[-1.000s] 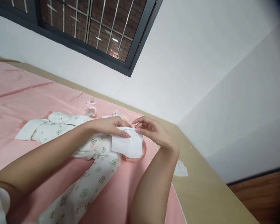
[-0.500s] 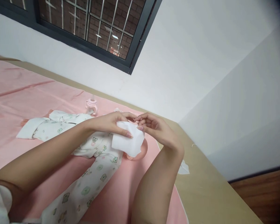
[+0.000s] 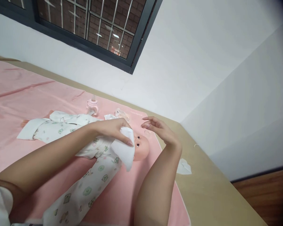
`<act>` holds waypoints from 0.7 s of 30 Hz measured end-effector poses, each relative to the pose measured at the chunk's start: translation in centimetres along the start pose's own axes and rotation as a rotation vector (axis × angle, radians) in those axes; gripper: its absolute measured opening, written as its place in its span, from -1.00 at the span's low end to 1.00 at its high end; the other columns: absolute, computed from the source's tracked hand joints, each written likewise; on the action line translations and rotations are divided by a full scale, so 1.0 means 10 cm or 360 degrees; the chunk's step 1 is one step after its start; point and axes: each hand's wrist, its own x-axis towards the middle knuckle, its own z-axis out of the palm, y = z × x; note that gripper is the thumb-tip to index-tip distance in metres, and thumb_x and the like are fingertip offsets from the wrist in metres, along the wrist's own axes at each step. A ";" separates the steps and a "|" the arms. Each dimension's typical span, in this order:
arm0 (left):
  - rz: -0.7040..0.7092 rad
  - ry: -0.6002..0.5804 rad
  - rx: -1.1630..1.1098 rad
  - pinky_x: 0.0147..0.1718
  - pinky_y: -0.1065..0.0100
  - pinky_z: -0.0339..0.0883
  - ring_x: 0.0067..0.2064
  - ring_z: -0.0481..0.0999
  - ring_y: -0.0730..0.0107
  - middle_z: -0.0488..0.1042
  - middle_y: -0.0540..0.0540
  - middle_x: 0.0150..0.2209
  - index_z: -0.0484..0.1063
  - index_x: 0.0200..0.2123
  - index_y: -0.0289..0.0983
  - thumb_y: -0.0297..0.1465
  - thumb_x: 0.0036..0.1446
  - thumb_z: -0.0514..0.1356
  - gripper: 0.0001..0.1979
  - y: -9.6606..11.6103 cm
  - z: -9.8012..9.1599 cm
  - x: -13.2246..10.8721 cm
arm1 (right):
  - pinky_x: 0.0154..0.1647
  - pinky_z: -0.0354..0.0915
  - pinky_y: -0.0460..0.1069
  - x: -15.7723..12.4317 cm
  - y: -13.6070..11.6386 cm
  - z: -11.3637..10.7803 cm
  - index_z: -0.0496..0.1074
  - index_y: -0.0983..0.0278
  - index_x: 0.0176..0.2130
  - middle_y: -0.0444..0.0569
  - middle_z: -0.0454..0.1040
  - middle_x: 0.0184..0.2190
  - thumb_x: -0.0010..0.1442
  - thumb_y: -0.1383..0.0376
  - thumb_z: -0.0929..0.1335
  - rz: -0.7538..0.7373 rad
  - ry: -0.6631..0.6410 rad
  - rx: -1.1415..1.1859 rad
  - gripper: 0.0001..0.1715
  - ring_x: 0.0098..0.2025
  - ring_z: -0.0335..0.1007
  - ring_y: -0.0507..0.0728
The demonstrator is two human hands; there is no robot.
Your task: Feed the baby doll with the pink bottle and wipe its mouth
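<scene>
A white cloth sits just below and right of the middle-left of the frame, over the lower part of a doll's head and its neck. The left hand pinches the cloth's upper edge between thumb and fingers; the rest drapes down to a point. The right hand, just right of centre, is apart from the cloth, its grip slack, fingers loosely bent and pointing left above the head.

The doll lies with its head near the centre and its feet toward the left edge. Its printed white suit has a sleeve stretching to the lower left. Behind it, left of centre, a pink bottle stands upright, and a clear packet lies nearer the centre. All rest on a pink mat over a tan board.

A crumpled tissue lies on the board at right of centre. A barred window fills the upper left; a brown panel shows at lower right.
</scene>
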 end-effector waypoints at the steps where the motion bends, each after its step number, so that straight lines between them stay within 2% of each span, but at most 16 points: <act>1: -0.0066 0.0022 0.0073 -0.53 0.46 0.11 -0.48 0.35 0.45 0.40 0.02 -0.53 0.48 -0.47 -0.33 -0.20 -0.05 0.32 -0.72 -0.03 0.03 0.03 | 0.11 0.20 0.13 0.06 0.11 0.00 0.38 0.16 -0.04 -0.04 0.50 -0.20 0.12 0.10 0.37 -0.0012 -0.0022 0.0125 -0.59 -0.04 0.40 0.14; 6: -0.0313 0.0253 0.0559 -0.59 0.42 0.00 -0.53 0.27 0.44 0.26 0.07 -0.60 0.35 -0.55 -0.30 -0.20 -0.07 0.27 -0.72 -0.16 0.15 0.15 | 0.09 0.25 0.11 0.32 0.74 0.15 0.40 0.19 -0.10 -0.07 0.50 -0.25 0.04 0.05 0.42 -0.0007 -0.0036 0.0862 -0.54 -0.16 0.45 0.09; 10: -0.0338 0.0364 0.0882 -0.52 0.38 0.05 -0.47 0.35 0.33 0.34 0.02 -0.58 0.31 -0.58 -0.27 -0.21 -0.05 0.23 -0.73 -0.21 0.20 0.19 | 0.09 0.28 0.11 0.39 1.13 0.41 0.40 0.12 -0.10 -0.15 0.46 -0.35 -0.04 -0.02 0.43 -0.0026 0.0278 0.1318 -0.48 -0.22 0.43 0.08; 13: -0.0352 0.0375 0.1030 -0.37 0.33 0.13 -0.35 0.43 0.20 0.45 -0.04 -0.49 0.37 -0.52 -0.27 -0.22 -0.01 0.23 -0.77 -0.23 0.21 0.21 | 0.07 0.30 0.10 0.42 1.27 0.54 0.41 0.11 -0.12 -0.16 0.44 -0.38 -0.04 0.00 0.44 0.0074 0.0435 0.1531 -0.51 -0.23 0.43 0.08; 16: -0.0370 0.0360 0.1095 -0.24 0.28 0.14 -0.23 0.46 0.11 0.51 -0.09 -0.38 0.40 -0.45 -0.27 -0.25 0.02 0.22 -0.80 -0.25 0.21 0.22 | 0.06 0.30 0.09 0.47 1.32 0.58 0.41 0.10 -0.11 -0.17 0.44 -0.37 -0.07 0.07 0.47 0.0083 0.0432 0.1705 -0.50 -0.22 0.43 0.07; 21: -0.0353 0.0335 0.1144 -0.20 0.24 0.11 -0.23 0.45 0.13 0.49 -0.08 -0.39 0.31 -0.51 -0.28 -0.34 0.07 0.19 -0.82 -0.27 0.20 0.24 | 0.03 0.33 0.05 0.50 1.36 0.59 0.41 0.08 -0.09 -0.16 0.43 -0.31 -0.06 0.05 0.46 0.0138 0.0433 0.1724 -0.50 -0.19 0.42 0.06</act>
